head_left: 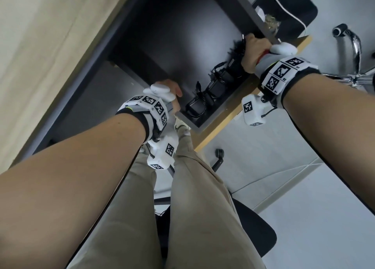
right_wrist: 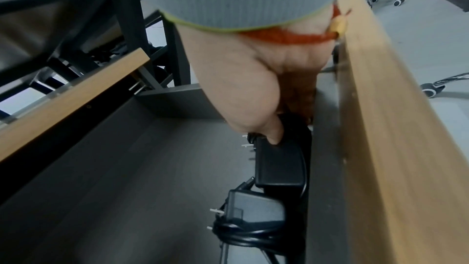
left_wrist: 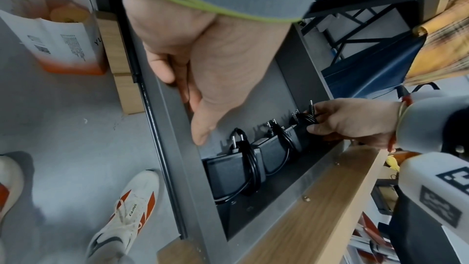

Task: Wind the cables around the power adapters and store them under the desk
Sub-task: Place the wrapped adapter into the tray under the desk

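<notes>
Gripping the third adapter (right_wrist: 277,165) between thumb and curled fingers, the right hand (head_left: 255,53) has it down in the open drawer (left_wrist: 256,91) at the far end of a row, right behind two wound adapters (left_wrist: 250,168) that already lie against the drawer's front wall. Its long side runs along that wall, in line with the others, so the coming move looks like a simple let-go and pull back. Well apart at the drawer's near corner, the left hand (head_left: 170,95) has its fingers hooked over the side edge.
</notes>
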Available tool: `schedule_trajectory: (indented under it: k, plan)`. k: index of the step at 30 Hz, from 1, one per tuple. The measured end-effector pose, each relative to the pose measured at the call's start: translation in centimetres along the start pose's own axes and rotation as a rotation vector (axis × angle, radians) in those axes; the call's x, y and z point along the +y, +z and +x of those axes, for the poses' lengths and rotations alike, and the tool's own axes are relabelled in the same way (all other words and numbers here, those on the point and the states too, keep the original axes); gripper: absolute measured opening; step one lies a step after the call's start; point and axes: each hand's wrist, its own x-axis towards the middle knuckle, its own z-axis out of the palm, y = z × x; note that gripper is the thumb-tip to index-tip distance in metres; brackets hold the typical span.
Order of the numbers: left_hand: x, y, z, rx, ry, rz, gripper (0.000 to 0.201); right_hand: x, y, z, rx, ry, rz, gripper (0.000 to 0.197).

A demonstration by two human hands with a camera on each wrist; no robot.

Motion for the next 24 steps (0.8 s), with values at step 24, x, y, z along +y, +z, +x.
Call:
schedule_trajectory:
  k: [24]
  plan:
    - [4.2, -8.7, -14.8, 0.438, 0.150, -0.356, 0.010, -2.9, -13.1, -13.9, 0.260, -0.240, 0.728, 0.013]
